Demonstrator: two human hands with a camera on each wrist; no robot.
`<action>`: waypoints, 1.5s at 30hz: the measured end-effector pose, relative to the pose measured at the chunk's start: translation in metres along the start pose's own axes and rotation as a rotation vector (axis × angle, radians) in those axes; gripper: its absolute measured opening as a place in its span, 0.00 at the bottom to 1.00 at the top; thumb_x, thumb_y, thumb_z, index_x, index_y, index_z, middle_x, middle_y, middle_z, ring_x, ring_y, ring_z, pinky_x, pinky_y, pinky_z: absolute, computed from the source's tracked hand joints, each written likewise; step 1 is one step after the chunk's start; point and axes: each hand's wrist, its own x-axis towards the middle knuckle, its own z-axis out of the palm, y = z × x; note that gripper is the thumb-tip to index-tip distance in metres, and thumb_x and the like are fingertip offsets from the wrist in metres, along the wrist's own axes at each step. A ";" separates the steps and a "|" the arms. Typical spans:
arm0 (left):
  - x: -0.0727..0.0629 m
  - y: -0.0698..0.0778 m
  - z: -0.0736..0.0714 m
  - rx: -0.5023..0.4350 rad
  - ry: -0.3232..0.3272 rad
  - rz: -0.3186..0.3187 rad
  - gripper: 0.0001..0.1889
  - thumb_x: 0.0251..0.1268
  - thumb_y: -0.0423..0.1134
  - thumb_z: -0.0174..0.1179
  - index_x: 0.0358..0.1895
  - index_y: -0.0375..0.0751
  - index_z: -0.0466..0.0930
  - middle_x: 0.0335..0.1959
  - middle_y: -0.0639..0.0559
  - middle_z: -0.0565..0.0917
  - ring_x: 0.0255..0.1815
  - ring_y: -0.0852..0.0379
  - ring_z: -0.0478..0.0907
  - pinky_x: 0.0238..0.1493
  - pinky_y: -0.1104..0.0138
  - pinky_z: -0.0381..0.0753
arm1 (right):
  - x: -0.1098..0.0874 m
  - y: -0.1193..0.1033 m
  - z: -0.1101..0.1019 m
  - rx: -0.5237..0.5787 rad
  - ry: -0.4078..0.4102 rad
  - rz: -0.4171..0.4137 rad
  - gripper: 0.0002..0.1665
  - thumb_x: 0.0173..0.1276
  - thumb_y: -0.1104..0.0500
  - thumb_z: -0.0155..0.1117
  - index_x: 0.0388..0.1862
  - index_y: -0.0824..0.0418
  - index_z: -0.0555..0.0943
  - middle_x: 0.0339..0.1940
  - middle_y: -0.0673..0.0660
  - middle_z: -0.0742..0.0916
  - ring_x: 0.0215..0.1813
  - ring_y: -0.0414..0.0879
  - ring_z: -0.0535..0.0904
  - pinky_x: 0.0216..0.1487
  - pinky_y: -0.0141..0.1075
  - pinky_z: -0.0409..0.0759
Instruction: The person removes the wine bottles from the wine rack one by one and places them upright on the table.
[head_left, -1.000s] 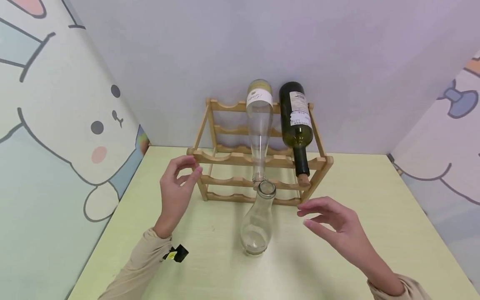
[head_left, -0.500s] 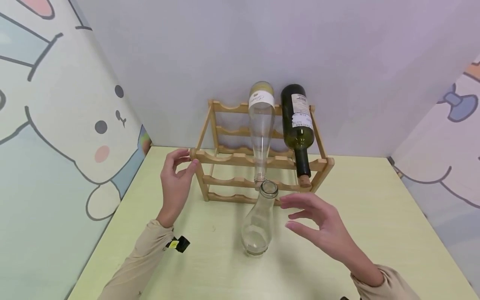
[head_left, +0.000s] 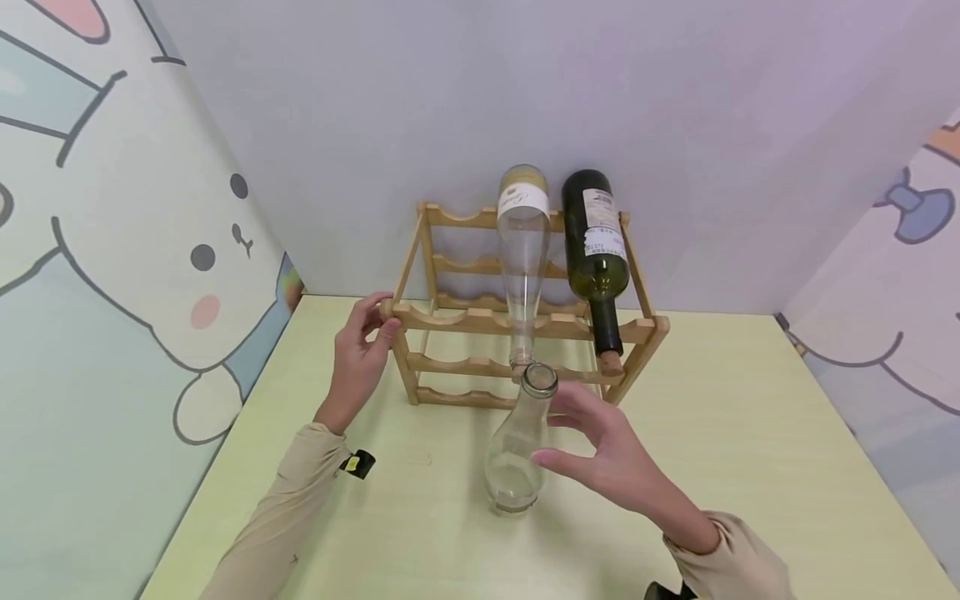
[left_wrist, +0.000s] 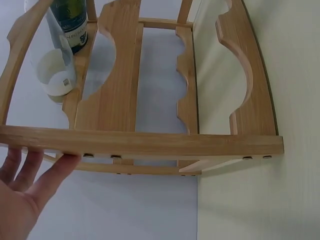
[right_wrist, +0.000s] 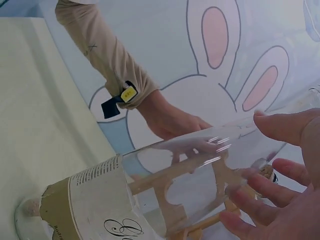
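A clear glass wine bottle (head_left: 513,475) stands upright on the table in front of a wooden wine rack (head_left: 480,321). Beside its neck is my right hand (head_left: 600,450), thumb and fingers spread apart around it. In the right wrist view a cream and gold label (right_wrist: 102,205) wraps the bottle's lower part. My left hand (head_left: 360,354) holds the rack's upper left front corner, thumb in front; the left wrist view has its fingertips against the side post (left_wrist: 150,142). Another clear bottle (head_left: 522,250) and a dark green corked bottle (head_left: 596,242) lie in the rack's top row, necks toward me.
The pale yellow-green table (head_left: 750,433) runs back to a plain grey wall (head_left: 360,125). Cartoon-printed walls (head_left: 112,250) flank it on both sides. The standing bottle's mouth overlaps the mouth of the clear racked bottle in the head view.
My right hand has moved left to the standing bottle's neck. My left hand has closed in on the rack's corner. The bottles and rack stay put.
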 end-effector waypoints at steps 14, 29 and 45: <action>0.004 -0.010 -0.002 -0.052 -0.022 0.064 0.18 0.63 0.21 0.55 0.56 0.25 0.68 0.37 0.34 0.79 0.39 0.63 0.77 0.28 0.66 0.84 | 0.010 -0.010 0.012 -0.026 -0.065 -0.138 0.34 0.60 0.73 0.65 0.64 0.59 0.69 0.53 0.54 0.82 0.54 0.51 0.79 0.57 0.42 0.76; 0.004 -0.015 -0.002 -0.079 -0.022 0.068 0.18 0.62 0.20 0.55 0.56 0.25 0.68 0.36 0.36 0.78 0.38 0.61 0.76 0.28 0.66 0.84 | 0.000 -0.014 0.002 -0.113 -0.016 -0.226 0.32 0.54 0.75 0.68 0.58 0.62 0.75 0.51 0.57 0.84 0.53 0.48 0.80 0.47 0.39 0.81; 0.004 -0.014 -0.002 -0.080 -0.006 0.070 0.18 0.62 0.22 0.56 0.55 0.25 0.69 0.36 0.35 0.78 0.39 0.61 0.77 0.29 0.66 0.84 | -0.029 -0.037 -0.038 -0.082 0.063 -0.256 0.32 0.46 0.84 0.65 0.53 0.73 0.75 0.48 0.64 0.84 0.52 0.48 0.80 0.47 0.29 0.78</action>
